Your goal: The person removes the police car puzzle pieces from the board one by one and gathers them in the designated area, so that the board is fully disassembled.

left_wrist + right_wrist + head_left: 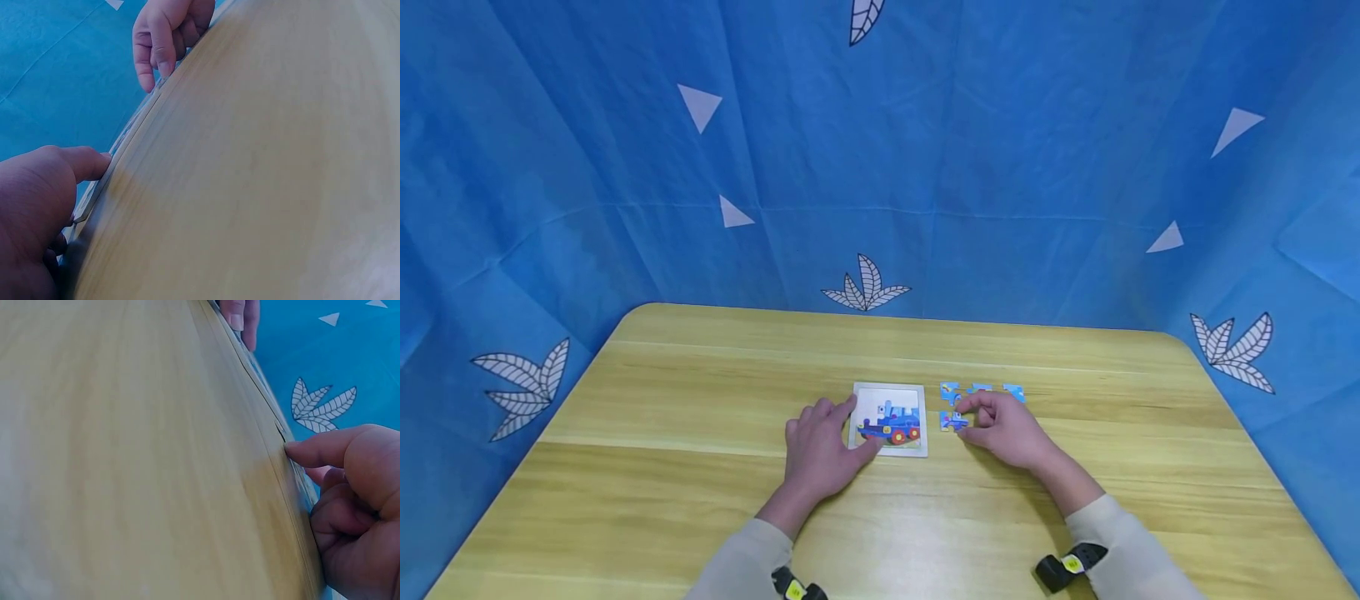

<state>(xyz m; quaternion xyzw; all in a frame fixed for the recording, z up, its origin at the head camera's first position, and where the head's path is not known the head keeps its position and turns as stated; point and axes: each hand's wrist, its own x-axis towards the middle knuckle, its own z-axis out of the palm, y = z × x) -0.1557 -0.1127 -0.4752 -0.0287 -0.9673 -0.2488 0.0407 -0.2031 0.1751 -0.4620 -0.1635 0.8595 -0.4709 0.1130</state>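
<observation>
In the head view a square jigsaw tray point(862, 393) with a pale rim lies on the table, partly filled with a blue vehicle picture on red wheels. My left hand point(820, 454) rests at its left side, thumb on the lower edge and forefinger by the upper left corner. Just right of the tray, my right hand point(1009, 429) pinches a blue puzzle piece point(949, 422) between thumb and forefinger, low at the tabletop. In the right wrist view the thumb point(300, 450) is extended and other fingers are curled in. Both wrist views show the tray nearly edge-on.
Several more blue puzzle pieces point(950, 388) lie behind the right hand, some partly hidden by it. The wooden table point(700, 392) has rounded far corners. A blue curtain point(880, 167) with leaf and triangle prints hangs around it.
</observation>
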